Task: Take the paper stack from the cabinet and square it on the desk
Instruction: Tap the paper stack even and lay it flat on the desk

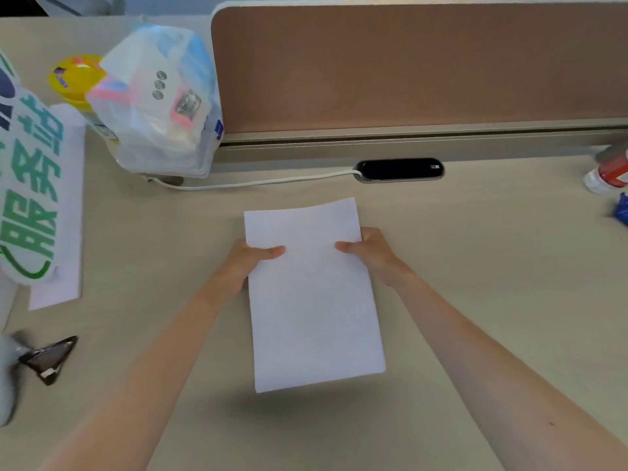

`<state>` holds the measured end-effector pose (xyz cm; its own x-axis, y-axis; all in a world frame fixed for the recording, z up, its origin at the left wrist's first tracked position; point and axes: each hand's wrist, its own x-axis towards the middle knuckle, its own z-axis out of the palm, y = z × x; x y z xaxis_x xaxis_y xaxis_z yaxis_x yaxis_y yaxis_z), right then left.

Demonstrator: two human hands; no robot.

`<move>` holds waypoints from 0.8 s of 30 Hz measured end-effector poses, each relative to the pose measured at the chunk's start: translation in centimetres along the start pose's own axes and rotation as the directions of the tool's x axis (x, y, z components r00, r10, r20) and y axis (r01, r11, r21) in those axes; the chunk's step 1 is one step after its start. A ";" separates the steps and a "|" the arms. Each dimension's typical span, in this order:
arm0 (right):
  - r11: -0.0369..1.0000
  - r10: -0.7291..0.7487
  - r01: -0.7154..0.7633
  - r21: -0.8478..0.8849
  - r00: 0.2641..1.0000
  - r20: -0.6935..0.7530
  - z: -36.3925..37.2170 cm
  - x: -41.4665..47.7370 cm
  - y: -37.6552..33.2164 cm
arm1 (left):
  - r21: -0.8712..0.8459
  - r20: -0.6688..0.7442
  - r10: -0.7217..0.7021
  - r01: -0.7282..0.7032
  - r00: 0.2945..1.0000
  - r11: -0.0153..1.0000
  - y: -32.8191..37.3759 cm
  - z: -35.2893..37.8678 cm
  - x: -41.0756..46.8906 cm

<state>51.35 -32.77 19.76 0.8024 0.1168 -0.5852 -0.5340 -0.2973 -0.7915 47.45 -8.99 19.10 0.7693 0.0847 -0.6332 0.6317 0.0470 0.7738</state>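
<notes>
Both forearms reach forward over the counter (pixel 475 266), the left hand (pixel 243 266) and right hand (pixel 372 254) gripping the 2 long sides of the paper stack (pixel 312 300), thumbs pressed on top and the other fingers tucked beneath. The white, blank stack sits mid-counter, lifted above its surface with a shadow under its near edge, its sheets looking even.

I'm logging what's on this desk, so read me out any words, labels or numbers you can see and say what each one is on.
"服务站" in large green characters, seen sideways: on the white bag at the left edge.
Yellow can: purple label, too blurred to read.
Clear plastic bag: sticker and blue print, too blurred.
Black desk socket: small white mark, too small.
Red and white bottle: label blurred.
Paper stack: no print visible.
</notes>
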 end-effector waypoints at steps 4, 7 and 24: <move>0.968 -0.041 0.000 -0.252 0.987 -0.156 0.9 1.2 -0.3 | 0.137 -0.179 0.156 -0.133 0.971 0.982 -0.2 -0.5 1.7; 0.922 -0.067 -0.030 -0.385 0.969 -0.237 1.4 1.5 -0.1 | 0.331 -0.199 0.281 -0.206 0.939 0.921 -0.7 -1.5 2.9; 0.922 -0.172 -0.003 -0.387 0.892 -0.417 2.5 1.6 1.9 | 0.554 -0.378 0.417 -0.158 0.827 0.817 -2.1 -0.7 3.6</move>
<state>50.97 -30.76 16.89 0.9192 -0.2397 -0.3124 -0.3916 -0.6409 -0.6603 48.78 -8.08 15.22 0.8630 0.4662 -0.1946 0.4473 -0.5263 0.7231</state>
